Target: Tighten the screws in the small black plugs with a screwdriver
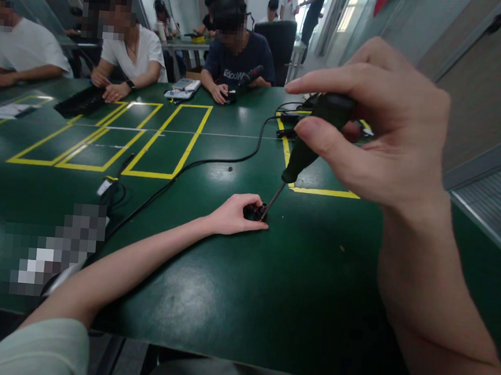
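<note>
screwdriver (300,155) at small black part (258,213)

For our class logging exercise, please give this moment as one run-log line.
left hand: holds small dark part | right hand: holds screwdriver, tip at part | black cable: lies across green table
</note>
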`<state>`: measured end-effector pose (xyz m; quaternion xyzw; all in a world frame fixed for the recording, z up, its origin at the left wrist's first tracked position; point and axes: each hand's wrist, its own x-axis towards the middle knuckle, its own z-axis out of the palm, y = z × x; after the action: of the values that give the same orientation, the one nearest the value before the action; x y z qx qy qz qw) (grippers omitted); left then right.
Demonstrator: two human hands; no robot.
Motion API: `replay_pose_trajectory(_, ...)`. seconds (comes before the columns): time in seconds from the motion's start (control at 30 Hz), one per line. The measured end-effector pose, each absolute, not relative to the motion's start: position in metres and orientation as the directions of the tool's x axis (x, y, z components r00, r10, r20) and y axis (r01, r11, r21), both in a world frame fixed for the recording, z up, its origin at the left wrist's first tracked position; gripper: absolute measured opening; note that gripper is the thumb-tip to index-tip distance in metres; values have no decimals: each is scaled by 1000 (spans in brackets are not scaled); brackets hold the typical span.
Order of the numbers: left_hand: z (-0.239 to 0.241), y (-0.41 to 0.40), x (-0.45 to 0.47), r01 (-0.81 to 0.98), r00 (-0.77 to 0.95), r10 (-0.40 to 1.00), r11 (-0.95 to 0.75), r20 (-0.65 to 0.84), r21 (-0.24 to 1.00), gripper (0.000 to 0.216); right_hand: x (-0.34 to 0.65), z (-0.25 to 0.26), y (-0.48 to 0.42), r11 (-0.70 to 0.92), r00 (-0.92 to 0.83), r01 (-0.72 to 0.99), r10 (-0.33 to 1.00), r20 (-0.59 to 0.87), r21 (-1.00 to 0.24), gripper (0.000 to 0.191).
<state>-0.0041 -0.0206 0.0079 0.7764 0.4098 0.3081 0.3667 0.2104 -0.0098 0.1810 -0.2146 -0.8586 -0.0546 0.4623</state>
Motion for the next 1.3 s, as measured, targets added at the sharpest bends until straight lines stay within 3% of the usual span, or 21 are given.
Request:
replay_pose_trajectory(0.07,8,-21,-4,411,477,862,-394,174,822,32,212,181,-10,897,-485,433,316,816,-90,39)
replay_pose_trajectory(0.17,9,-21,-5,409,477,862,-391,173,824,32,213,180,-9,921,-484,341,344,804,-188,41)
replay_pose_trajectory(0.3,8,-20,-6,402,481,860,-390,171,829,33,212,177,-4,948,-490,223,311,814,-228,28)
replay_pose_trajectory(0.43,8,-20,-6,395,483,858,-391,173,831,33,213,176,3,947,-432,262,286,855,-184,32)
replay_pose_trajectory(0.53,7,-21,-6,407,479,861,-388,169,827,33,213,177,3,928,-394,293,338,855,-232,34)
replay_pose_trajectory(0.73,8,-21,-7,409,480,861,-389,167,825,32,211,181,-4,936,-415,80,344,842,-343,31)
replay_pose_trajectory(0.9,7,-21,-7,412,480,860,-394,171,822,33,211,178,-1,913,-359,193,407,840,-359,30)
replay_pose_trajectory(1.03,7,-21,-7,400,483,857,-398,179,825,32,212,180,-2,906,-405,144,421,812,-398,40)
replay_pose_trajectory(1.13,7,-20,-7,401,481,859,-394,176,827,32,210,182,-7,894,-424,87,432,796,-439,33)
replay_pose_trajectory(1.3,7,-20,-6,409,476,863,-385,166,827,32,208,184,-10,895,-354,131,443,824,-425,24)
